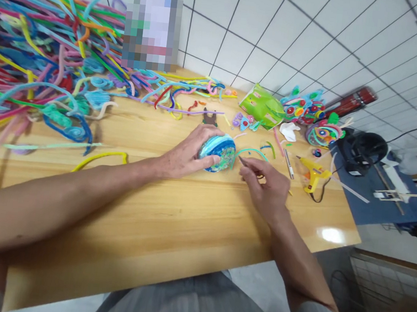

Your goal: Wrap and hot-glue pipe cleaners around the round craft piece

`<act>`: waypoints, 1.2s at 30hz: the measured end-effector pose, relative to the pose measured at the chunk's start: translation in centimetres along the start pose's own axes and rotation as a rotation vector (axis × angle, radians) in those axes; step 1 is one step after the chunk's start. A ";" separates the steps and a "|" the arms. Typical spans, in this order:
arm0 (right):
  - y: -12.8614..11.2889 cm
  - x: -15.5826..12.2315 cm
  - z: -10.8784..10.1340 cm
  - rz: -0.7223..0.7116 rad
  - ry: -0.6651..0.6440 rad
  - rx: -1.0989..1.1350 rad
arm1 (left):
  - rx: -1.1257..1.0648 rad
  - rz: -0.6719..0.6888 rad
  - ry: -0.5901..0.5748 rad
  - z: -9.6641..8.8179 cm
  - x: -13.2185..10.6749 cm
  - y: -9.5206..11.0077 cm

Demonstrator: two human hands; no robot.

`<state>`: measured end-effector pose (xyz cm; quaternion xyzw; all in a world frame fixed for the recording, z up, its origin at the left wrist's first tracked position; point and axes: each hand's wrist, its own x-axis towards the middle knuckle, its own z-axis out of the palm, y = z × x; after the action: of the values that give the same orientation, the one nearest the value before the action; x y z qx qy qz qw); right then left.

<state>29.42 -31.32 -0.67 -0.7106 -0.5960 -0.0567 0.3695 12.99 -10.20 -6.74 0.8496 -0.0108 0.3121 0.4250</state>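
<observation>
One coiled disc [218, 152] of blue and green pipe cleaner sits near the middle of the wooden table [170, 231], tipped up on its edge rather than lying flat. Being round, it has no real long axis. Its greenish spiral face looks right and a little towards the wearer, and its blue rim turns up and left.

A loose teal strand [253, 152] leaves the disc's right edge and arcs away to the right, its length running roughly left to right across the table. The left hand [184, 156] is wrapped over the disc from the left, with fingers on the rim and the thumb on the near face, holding it firmly. The right hand [267, 187] is just beside the disc, thumb and forefinger pinched narrow on what seems to be the strand's near end, though a dark tip there is too small to identify.

The step looks like winding the strand onto the coil. The next move calls for keeping the disc steady and laying the strand tight against the rim.

Further out, a yellow glue gun [313, 174] lies to the right, and a big heap of pipe cleaners [36, 58] fills the table's left end.
</observation>
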 end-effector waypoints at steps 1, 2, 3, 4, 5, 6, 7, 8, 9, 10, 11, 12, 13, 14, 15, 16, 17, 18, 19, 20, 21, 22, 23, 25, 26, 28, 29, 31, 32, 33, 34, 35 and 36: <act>-0.4 -0.2 0.5 -0.026 -0.006 -0.014 | -0.001 -0.008 0.000 0.0 0.0 0.0; -0.6 -0.3 1.0 -0.055 -0.002 -0.025 | -0.002 -0.012 0.001 0.0 0.0 0.0; -0.7 -0.4 1.4 -0.084 0.002 -0.033 | -0.004 -0.010 0.002 0.0 0.0 0.0; -0.6 -0.5 1.7 -0.111 0.003 -0.038 | -0.006 -0.004 0.004 0.0 0.0 -0.1; -0.4 -0.5 1.9 -0.133 0.000 -0.048 | -0.007 0.001 0.004 0.1 0.0 -0.1; -0.3 -0.5 2.1 -0.151 -0.009 -0.064 | -0.008 0.005 0.005 0.1 0.0 -0.1; -0.2 -0.5 2.2 -0.166 -0.022 -0.084 | -0.007 0.005 0.004 0.1 0.0 -0.1; -0.1 -0.5 2.3 -0.178 -0.035 -0.107 | -0.006 0.003 0.003 0.1 0.0 -0.1; -0.1 -0.5 2.4 -0.194 -0.048 -0.127 | -0.006 0.001 0.003 0.1 0.0 -0.1; -0.1 -0.5 2.4 -0.209 -0.060 -0.143 | -0.006 0.001 0.004 0.1 0.0 -0.2; -0.2 -0.5 2.5 -0.224 -0.071 -0.156 | -0.008 0.004 0.006 0.1 0.0 -0.2; -0.2 -0.5 2.5 -0.238 -0.077 -0.166 | -0.008 0.008 0.008 0.1 0.0 -0.2; -0.3 -0.5 2.6 -0.250 -0.079 -0.177 | -0.007 0.012 0.009 0.1 0.0 -0.2; -0.3 -0.5 2.6 -0.263 -0.074 -0.189 | -0.005 0.017 0.011 0.2 0.0 -0.2; -0.4 -0.5 2.6 -0.276 -0.064 -0.199 | -0.002 0.020 0.012 0.2 0.0 -0.2; -0.4 -0.5 2.7 -0.290 -0.052 -0.206 | 0.002 0.022 0.012 0.2 0.0 -0.2; -0.4 -0.5 2.7 -0.302 -0.039 -0.213 | 0.004 0.021 0.011 0.1 0.0 -0.2; -0.4 -0.5 2.7 -0.312 -0.030 -0.220 | 0.003 0.018 0.010 0.1 0.0 -0.2; -0.3 -0.6 2.7 -0.317 -0.026 -0.229 | 0.001 0.014 0.009 0.1 0.0 -0.1; -0.3 -0.6 2.7 -0.317 -0.029 -0.239 | -0.003 0.008 0.006 0.1 0.0 -0.1; -0.2 -0.6 2.7 -0.311 -0.036 -0.246 | -0.006 0.004 0.003 0.1 0.0 -0.1; -0.2 -0.6 2.7 -0.303 -0.045 -0.250 | -0.009 0.000 0.002 0.1 0.1 -0.1; -0.2 -0.6 2.6 -0.296 -0.052 -0.250 | -0.011 -0.002 0.002 0.1 0.0 -0.1; -0.1 -0.7 2.6 -0.289 -0.057 -0.242 | -0.011 -0.006 0.003 0.1 0.0 -0.1; -0.1 -0.7 2.6 -0.288 -0.054 -0.242 | -0.011 -0.007 0.004 0.1 0.0 -0.2; -0.1 -0.8 2.7 -0.286 -0.045 -0.252 | -0.011 -0.005 0.002 0.1 0.0 -0.2; -0.1 -0.8 2.7 -0.282 -0.043 -0.254 | -0.012 -0.002 0.000 0.1 0.0 -0.2; -0.1 -0.8 2.8 -0.268 -0.039 -0.241 | -0.015 0.006 0.001 0.1 0.0 -0.1; -0.2 -0.8 2.9 -0.259 -0.036 -0.223 | -0.017 0.010 0.003 0.1 0.0 -0.1; -0.2 -0.8 2.9 -0.250 -0.031 -0.198 | -0.020 0.013 0.005 0.1 0.0 -0.1; -0.3 -0.8 3.0 -0.241 -0.026 -0.170 | -0.021 0.015 0.006 0.1 0.0 0.0; -0.4 -0.8 3.0 -0.232 -0.020 -0.144 | -0.022 0.015 0.006 0.1 0.0 0.0; -0.4 -0.9 3.0 -0.223 -0.016 -0.123 | -0.021 0.014 0.006 0.1 0.0 0.0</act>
<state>27.71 -30.24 -3.08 -0.6616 -0.6697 -0.1282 0.3120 13.07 -10.27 -6.74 0.8440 -0.0187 0.3174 0.4319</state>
